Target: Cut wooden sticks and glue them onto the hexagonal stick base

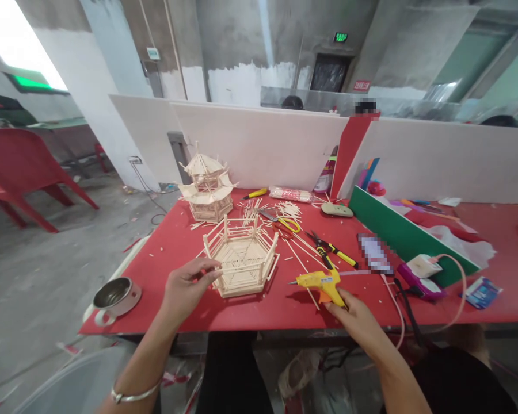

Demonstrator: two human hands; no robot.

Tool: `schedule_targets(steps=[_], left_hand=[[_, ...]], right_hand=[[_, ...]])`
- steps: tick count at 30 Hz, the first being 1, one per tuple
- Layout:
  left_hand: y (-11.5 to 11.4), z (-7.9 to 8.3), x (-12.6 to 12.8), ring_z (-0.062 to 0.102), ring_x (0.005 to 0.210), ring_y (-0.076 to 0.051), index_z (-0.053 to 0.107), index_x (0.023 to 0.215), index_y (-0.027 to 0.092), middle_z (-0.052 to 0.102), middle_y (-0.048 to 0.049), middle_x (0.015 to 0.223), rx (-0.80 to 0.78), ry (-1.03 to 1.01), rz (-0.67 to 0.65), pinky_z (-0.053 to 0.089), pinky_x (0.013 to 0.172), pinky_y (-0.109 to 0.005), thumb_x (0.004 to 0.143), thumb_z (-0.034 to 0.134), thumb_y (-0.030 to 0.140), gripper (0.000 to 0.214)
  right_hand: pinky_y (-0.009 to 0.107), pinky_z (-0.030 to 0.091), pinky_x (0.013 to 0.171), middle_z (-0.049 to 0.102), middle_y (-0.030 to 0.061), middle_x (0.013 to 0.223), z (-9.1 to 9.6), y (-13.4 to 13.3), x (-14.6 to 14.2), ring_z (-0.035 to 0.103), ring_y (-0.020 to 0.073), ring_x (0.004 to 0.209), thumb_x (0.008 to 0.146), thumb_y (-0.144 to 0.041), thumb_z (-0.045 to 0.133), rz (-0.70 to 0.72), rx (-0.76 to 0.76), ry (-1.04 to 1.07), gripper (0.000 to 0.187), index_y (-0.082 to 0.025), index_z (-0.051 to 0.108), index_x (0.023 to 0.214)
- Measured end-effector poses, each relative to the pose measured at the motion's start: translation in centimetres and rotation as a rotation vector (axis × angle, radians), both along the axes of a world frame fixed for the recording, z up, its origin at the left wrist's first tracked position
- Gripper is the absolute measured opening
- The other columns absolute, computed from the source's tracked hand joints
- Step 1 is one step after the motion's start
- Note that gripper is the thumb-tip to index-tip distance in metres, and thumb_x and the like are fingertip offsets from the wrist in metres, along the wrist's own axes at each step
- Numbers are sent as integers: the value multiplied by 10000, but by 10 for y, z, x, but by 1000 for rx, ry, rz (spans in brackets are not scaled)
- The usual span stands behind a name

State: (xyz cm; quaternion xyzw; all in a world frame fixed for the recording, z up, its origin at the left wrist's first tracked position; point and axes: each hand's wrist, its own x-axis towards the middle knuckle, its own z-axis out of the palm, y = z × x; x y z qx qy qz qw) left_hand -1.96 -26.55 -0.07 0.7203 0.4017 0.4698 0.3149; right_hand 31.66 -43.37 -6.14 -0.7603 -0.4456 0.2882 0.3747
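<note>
My left hand [190, 286] is at the left corner of a hexagonal base [242, 270] built of pale wooden sticks, with upright posts and low rails. Thumb and forefinger pinch its rail. My right hand [357, 315] grips the handle of a yellow glue gun [322, 282], whose nozzle points left toward the base without touching it. Behind the base stands a tiered stick pavilion [209, 190] with a pointed roof. Loose sticks [287, 211] lie scattered around scissors [288, 225] with red and yellow handles.
Pliers [328, 250], a yellow utility knife [255, 194], bundled sticks [290, 194] and a phone [374, 253] lie on the red table [155, 287]. A metal cup [117, 299] stands at the left edge. A green divider [408, 241] and a purple power strip [421, 283] are at right.
</note>
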Motion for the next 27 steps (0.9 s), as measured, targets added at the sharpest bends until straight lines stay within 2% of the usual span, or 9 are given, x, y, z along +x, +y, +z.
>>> schedule_targets(steps=[4, 7, 9, 14, 18, 21, 24, 27], left_hand=[[0, -3, -1, 602, 583, -135, 766, 789, 183, 740, -41, 719, -11, 6, 6, 474, 538, -226, 737, 741, 339, 166], [-1, -6, -1, 617, 611, -141, 768, 803, 187, 746, -43, 736, -13, -8, 13, 486, 562, -233, 741, 745, 329, 157], [-3, -7, -2, 624, 628, -142, 768, 825, 189, 749, -43, 757, -2, -18, 6, 492, 579, -237, 753, 745, 317, 148], [-11, -9, 0, 603, 622, -124, 754, 923, 178, 726, -41, 781, 88, -8, 13, 482, 567, -232, 813, 715, 276, 152], [-16, -14, 3, 617, 695, -133, 715, 1052, 189, 727, -54, 893, 239, 41, 54, 494, 599, -242, 842, 681, 208, 214], [-16, -16, 5, 643, 855, -181, 686, 1117, 214, 725, -73, 1018, 386, 79, 81, 530, 753, -319, 837, 682, 179, 283], [-12, -14, 8, 617, 1025, -242, 681, 1124, 232, 702, -92, 1113, 513, 137, 94, 503, 902, -426, 803, 734, 204, 327], [-9, -6, 13, 580, 1121, -272, 687, 1095, 239, 687, -96, 1156, 566, 183, 49, 466, 963, -472, 792, 762, 244, 313]], right_hand=[[292, 494, 645, 691, 37, 838, 28, -6, -16, 626, 213, 729, 771, -472, 652, -14, 121, 147, 414, -184, 633, 1068], [282, 507, 622, 676, 38, 800, 54, -4, -26, 630, 210, 709, 751, -507, 680, 26, 195, 177, 427, -199, 633, 1043], [274, 505, 587, 664, 35, 768, 71, 2, -36, 627, 206, 681, 729, -541, 694, 28, 239, 125, 426, -208, 635, 987], [246, 451, 475, 593, -23, 590, 104, 18, -67, 543, 156, 517, 669, -593, 754, -1, 228, -189, 417, -232, 621, 832], [242, 429, 455, 580, -35, 562, 111, 27, -83, 511, 139, 480, 703, -630, 719, 25, 260, -281, 438, -227, 635, 851], [243, 426, 466, 584, -35, 570, 109, 29, -86, 518, 137, 484, 738, -649, 679, 21, 272, -355, 446, -219, 636, 849], [253, 398, 471, 560, -33, 544, 107, 31, -83, 505, 139, 475, 720, -707, 658, -25, 308, -537, 494, -220, 604, 780], [269, 360, 487, 560, -14, 551, 108, 35, -76, 505, 153, 487, 721, -762, 601, -97, 361, -803, 551, -214, 586, 766]])
